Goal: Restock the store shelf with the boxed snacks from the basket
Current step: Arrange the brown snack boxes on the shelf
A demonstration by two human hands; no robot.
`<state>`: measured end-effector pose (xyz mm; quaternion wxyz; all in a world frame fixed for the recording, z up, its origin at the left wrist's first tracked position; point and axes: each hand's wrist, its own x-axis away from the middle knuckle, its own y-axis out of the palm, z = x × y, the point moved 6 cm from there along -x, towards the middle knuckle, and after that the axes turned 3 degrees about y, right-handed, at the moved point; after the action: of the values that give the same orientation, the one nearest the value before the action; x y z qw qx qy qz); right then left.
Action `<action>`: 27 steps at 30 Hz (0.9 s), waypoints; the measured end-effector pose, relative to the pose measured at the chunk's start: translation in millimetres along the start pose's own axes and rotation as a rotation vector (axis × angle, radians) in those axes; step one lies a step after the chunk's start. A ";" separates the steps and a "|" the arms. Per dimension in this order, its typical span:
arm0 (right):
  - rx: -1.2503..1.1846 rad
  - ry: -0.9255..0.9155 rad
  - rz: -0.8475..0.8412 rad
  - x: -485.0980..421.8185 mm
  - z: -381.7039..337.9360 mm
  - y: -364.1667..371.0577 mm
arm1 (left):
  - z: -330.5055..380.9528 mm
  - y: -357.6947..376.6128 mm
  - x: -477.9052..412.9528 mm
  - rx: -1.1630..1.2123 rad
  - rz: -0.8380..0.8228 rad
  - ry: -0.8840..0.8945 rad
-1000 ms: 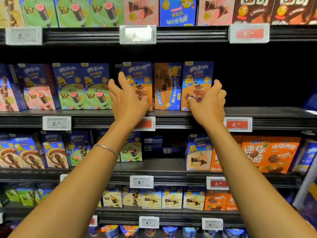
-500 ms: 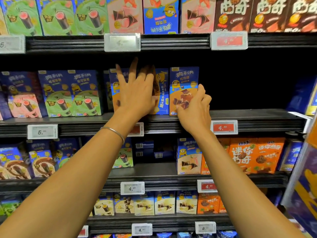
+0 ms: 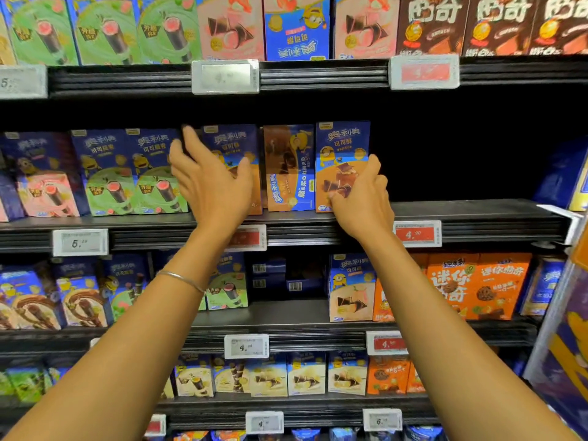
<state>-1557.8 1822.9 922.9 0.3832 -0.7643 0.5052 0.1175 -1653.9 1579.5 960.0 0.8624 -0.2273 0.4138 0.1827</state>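
Observation:
Three blue-and-orange snack boxes stand side by side on the middle shelf [image 3: 445, 214]. My left hand [image 3: 210, 183] hovers with fingers spread in front of the left box [image 3: 235, 144] and holds nothing. Beside it stands the middle box [image 3: 289, 167], turned so its side print faces out. My right hand [image 3: 359, 194] touches the lower front of the right box [image 3: 342, 144] with bent fingertips, thumb raised by the box's right edge. The basket is out of view.
Right of the three boxes the middle shelf is dark and bare. Green and pink boxes [image 3: 127, 173] fill its left part. Price tags [image 3: 416, 233] line the shelf edges. Orange cookie boxes [image 3: 477, 284] stand one shelf lower. Another display [image 3: 569, 345] juts in at the right.
My left hand has come off the box fronts and shifted left with fingers spread. My right thumb has lifted away from the fingers. The camera has turned slightly left.

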 end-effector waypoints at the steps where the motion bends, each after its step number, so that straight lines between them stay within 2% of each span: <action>1: 0.002 0.000 0.000 -0.2 -0.2 0.2 | -9.2 2.5 -2.2 0.022 -0.049 -0.067; 4: 0.000 0.012 -0.007 -1.5 0.4 -0.1 | -28.2 14.4 -4.9 0.035 -0.234 -0.180; 7: -0.017 0.021 -0.032 -5.7 0.9 -1.3 | -36.1 23.3 -4.4 0.151 -0.306 -0.224; 11: -0.039 0.013 -0.086 -10.3 3.0 -2.9 | -34.6 26.9 -2.7 0.160 -0.326 -0.215; 19: -0.061 0.023 -0.083 -10.5 3.0 -2.3 | -30.9 29.7 0.4 0.117 -0.341 -0.203; 27: -0.285 0.086 -0.178 -18.2 9.0 -5.2 | -40.1 23.7 -3.8 0.252 -0.328 -0.249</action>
<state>-1559.8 1842.7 929.6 0.2579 -0.8569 0.4297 0.1207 -1693.3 1576.9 935.0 0.9465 -0.1578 0.2813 0.0136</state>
